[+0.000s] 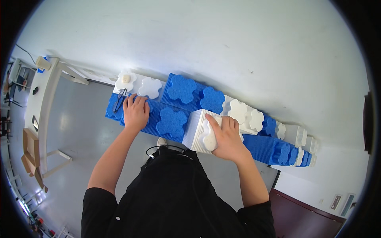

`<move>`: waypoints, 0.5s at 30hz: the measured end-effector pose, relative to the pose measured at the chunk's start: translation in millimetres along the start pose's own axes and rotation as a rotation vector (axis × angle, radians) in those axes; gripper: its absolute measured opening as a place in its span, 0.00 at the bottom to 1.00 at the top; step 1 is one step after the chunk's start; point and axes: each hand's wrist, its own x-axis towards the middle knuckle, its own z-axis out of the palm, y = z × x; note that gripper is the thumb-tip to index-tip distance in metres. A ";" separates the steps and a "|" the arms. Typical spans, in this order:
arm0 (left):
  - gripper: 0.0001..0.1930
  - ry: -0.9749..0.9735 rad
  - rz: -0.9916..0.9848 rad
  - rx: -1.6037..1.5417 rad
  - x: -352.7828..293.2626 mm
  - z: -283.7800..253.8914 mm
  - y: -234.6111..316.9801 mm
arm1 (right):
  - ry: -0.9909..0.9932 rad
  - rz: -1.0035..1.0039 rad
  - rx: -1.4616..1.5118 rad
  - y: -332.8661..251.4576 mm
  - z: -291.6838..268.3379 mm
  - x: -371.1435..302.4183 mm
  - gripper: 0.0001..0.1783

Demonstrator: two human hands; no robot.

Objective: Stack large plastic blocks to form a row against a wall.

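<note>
The head view is showing, at far left, one white table (48,89) bearing one pale cup (43,64), one small dark object (35,91) and one dark slab (35,123); one open cardboard box (31,148) is sitting nearby.

Next, two rows of knobbed blocks are running rightward along the wall (238,43). At the left end of the back row, one white block (137,82) is showing two knobs, the first carrying one small pale piece (126,79). In front, one pair of dark-framed glasses (119,100) is lying over blue blockwork (152,126), where three knobs are showing at least partly. The left hand (136,113) is resting over the middle knob, its fingers close together and bending down; whether it is gripping cannot be told. One light shoe (161,141) is showing below.

Behind, one back blue block (196,98) is bearing two knobs. In the front row, one ridged white block (194,131) is standing beside the blue blockwork, two knobs showing; the right hand (230,139) is holding its left knob, thumb on one side, fingers over the top. Behind this, two more white knobs (238,111) are showing.

Farther right, blue and white blocks (282,152) are receding, too small to count surely. One dark red door (305,216) and two wall frames (336,202) are standing out at lower right.
</note>
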 end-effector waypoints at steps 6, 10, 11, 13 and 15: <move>0.12 0.001 0.004 -0.004 1.2 -1.1 1.3 | -0.056 0.016 0.012 -1.8 -10.4 0.6 0.62; 0.12 -0.001 0.009 -0.007 1.1 -1.1 1.5 | -0.049 0.023 -0.004 -2.9 -12.4 2.1 0.63; 0.13 -0.001 0.008 0.000 1.5 -1.0 1.5 | -0.077 0.038 -0.009 -3.7 -14.6 3.1 0.62; 0.13 -0.003 0.009 0.006 1.9 -1.2 1.4 | -0.105 0.057 -0.012 -4.1 -15.5 3.6 0.62; 0.13 -0.005 0.006 0.007 2.0 -1.6 1.2 | -0.046 0.024 -0.020 -4.2 -14.4 3.4 0.60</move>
